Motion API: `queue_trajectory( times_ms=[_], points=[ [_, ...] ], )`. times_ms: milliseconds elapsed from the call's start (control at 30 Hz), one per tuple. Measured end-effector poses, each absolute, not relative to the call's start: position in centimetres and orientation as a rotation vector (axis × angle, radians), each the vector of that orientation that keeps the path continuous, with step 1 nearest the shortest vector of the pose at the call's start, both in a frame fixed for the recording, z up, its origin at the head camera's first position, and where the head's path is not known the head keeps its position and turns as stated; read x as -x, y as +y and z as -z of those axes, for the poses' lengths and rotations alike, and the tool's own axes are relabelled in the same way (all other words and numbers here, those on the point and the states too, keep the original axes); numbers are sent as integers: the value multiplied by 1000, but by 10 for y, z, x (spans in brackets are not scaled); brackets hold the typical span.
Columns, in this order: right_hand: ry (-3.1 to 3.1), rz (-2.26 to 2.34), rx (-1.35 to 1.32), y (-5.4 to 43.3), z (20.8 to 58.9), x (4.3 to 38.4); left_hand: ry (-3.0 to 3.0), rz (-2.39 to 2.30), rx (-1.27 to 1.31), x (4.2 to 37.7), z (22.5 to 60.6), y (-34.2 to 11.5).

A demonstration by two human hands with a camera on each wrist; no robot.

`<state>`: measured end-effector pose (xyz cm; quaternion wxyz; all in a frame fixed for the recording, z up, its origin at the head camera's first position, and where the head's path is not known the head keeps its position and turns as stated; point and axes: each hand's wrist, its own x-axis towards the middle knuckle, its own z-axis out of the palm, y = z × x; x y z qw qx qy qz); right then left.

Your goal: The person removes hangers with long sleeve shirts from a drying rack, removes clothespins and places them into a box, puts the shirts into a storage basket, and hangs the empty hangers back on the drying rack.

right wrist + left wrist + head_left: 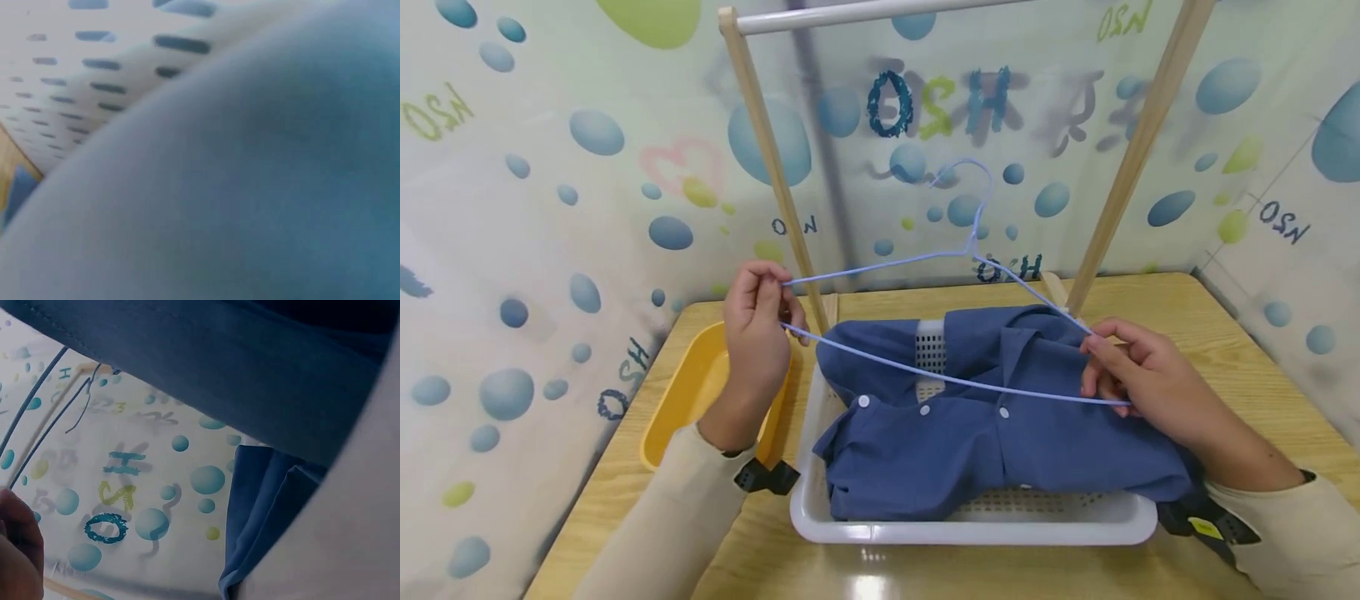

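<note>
Between both hands a light blue wire hanger [925, 372] is held up, its hook pointing away toward the wall. My left hand [762, 321] pinches the hanger's left corner; in the left wrist view part of that hand [19, 544] shows at the edge beside the wires. The right corner is gripped by my right hand [1138, 375], thumb and fingers bent around the wire. Below the hanger, a navy blue shirt [917, 458] with white buttons lies spread over a white laundry basket [1000, 533]. Close, blurred surfaces fill most of the right wrist view.
A yellow tray [681, 400] sits left of the basket on the wooden table [1247, 333]. Behind the basket rises a rack with wooden posts [1138, 158] and a white crossbar [865, 12]. A curtain [587, 67] printed with bubbles hangs around the table.
</note>
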<state>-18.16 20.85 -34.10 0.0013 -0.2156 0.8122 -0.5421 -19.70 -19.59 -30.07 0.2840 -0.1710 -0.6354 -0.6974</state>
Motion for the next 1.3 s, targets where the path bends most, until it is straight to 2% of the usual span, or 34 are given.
queue_trajectory(
  times_ms=[267,433,633,800,1067,1300],
  points=[
    [2600,1816,539,225,342,182,-2151,1756,271,207,301,-208],
    [2604,1910,444,238,340,184,-2520,1532,205,222,307,-225],
    [2679,1945,415,244,341,184,-3022,956,428,248,320,-229],
    [2797,1867,420,241,345,183,-3312,694,642,258,336,-223],
    [2835,1882,446,238,349,184,-3247,553,678,263,358,-220],
    [2843,1888,457,239,351,185,-3091,427,607,261,360,-219]
  ],
)
